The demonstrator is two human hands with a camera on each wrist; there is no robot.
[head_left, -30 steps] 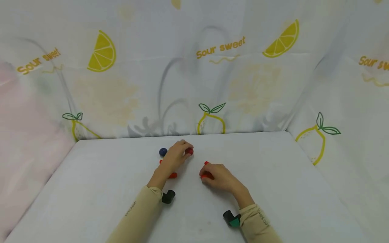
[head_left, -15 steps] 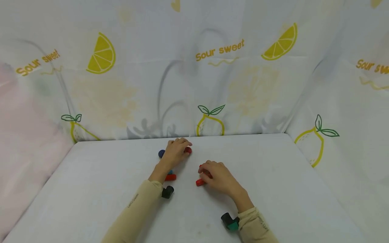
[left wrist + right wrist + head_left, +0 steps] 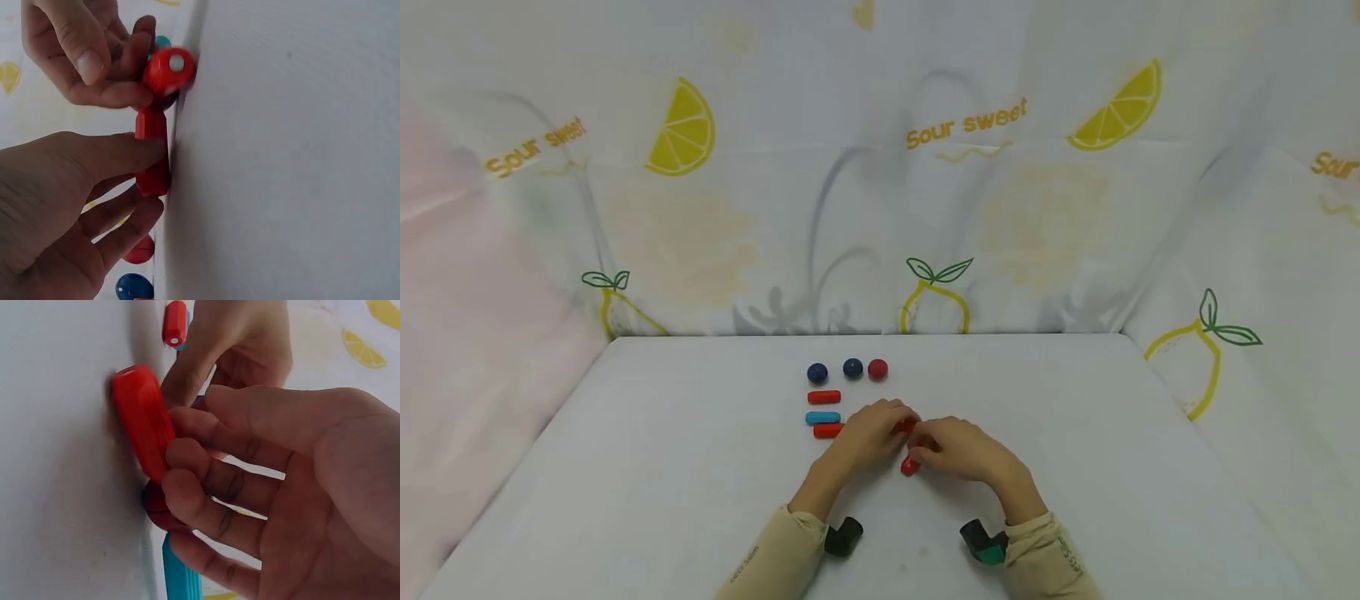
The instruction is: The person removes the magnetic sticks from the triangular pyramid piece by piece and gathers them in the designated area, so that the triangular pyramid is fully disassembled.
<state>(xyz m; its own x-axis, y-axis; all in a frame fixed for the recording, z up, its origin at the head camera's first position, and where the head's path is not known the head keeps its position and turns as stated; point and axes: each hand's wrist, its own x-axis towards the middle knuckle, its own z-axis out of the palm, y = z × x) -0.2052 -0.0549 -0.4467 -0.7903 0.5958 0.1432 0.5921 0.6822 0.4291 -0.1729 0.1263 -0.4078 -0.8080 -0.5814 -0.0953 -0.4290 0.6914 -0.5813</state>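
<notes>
My left hand point(image 3: 868, 437) pinches a red rod point(image 3: 145, 125) between thumb and fingers, close over the white table. My right hand point(image 3: 962, 450) is right beside it, its bent fingertips point(image 3: 184, 494) touching a small assembly while the thumb stands apart. In the right wrist view the assembly shows a second red rod point(image 3: 144, 419), a dark red ball point(image 3: 156, 503) and a blue rod point(image 3: 181, 569). A pale spot marks the rod end that faces the left wrist camera. The two hands overlap part of the joined pieces.
Left of the hands lie a red rod point(image 3: 823, 397), a blue rod point(image 3: 823, 417) and another red rod point(image 3: 828, 431). Behind them stand two dark blue balls point(image 3: 817, 372) and a red ball point(image 3: 877, 368). A lemon-print cloth point(image 3: 820, 167) hangs beyond the table's back edge.
My left hand has left the red ball at the back and come down beside my right hand. The ball stays behind. The red piece at my right fingers has turned and shifted.
</notes>
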